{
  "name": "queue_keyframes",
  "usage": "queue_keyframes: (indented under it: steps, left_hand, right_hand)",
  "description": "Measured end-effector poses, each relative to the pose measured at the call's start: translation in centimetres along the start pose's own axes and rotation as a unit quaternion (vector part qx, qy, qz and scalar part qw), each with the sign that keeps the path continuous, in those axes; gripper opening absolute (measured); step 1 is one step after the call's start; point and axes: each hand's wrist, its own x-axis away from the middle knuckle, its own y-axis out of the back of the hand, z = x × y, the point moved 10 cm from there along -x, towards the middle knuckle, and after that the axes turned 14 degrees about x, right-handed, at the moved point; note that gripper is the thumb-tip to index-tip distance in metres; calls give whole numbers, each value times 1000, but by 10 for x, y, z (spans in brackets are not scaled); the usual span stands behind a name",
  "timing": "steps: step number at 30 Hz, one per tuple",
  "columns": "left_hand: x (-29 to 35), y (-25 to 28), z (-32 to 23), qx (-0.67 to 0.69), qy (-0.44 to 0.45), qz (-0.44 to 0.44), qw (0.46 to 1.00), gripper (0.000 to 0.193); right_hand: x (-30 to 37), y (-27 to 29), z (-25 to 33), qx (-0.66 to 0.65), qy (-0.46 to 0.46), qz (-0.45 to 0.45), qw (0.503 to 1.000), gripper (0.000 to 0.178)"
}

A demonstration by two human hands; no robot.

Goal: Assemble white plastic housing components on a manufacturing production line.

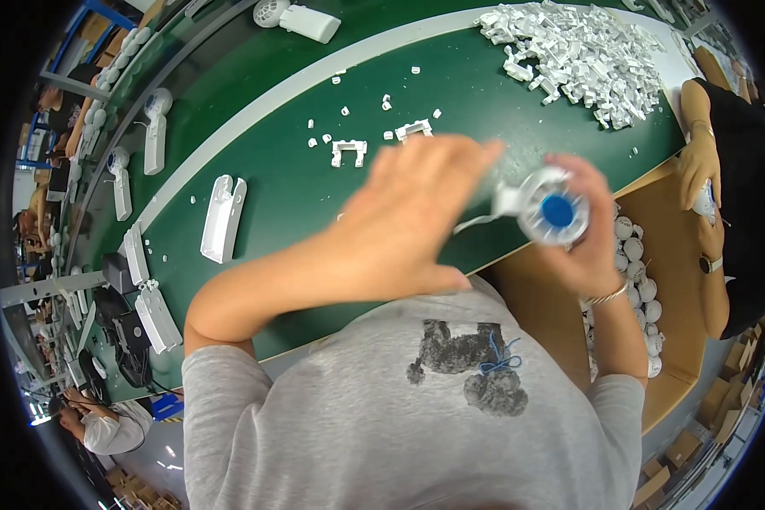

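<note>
In my right hand (591, 229) I grip a round white fan head (546, 209) with a blue centre, held over the table's near edge. A pale wire trails from its short white neck toward the left. My left hand (421, 204) hovers above the green table with thumb and fingers apart, blurred by motion, nothing seen in it. Just beyond it lie two small white U-shaped brackets, one (348, 153) in full view and one (414, 129) close to the fingers. Small white bits are scattered around them.
A heap of white plastic parts (578, 59) covers the far right. A cardboard box (671, 340) holding round white heads stands at my right, beside a co-worker (731, 204). White handle shells (223, 219) lie at left. Beyond the pale rim runs a green belt (187, 110) carrying assembled fans.
</note>
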Motion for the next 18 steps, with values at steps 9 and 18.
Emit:
queue_keyframes:
  steps: [9,18]
  left_hand:
    - [15,1,77,-108,166,18,980,55]
    - [23,-5,83,-38,166,15,985,41]
  right_hand:
    - [4,1,-52,145,-91,93,981,62]
    - [9,-3,-71,-168,-284,93,939,71]
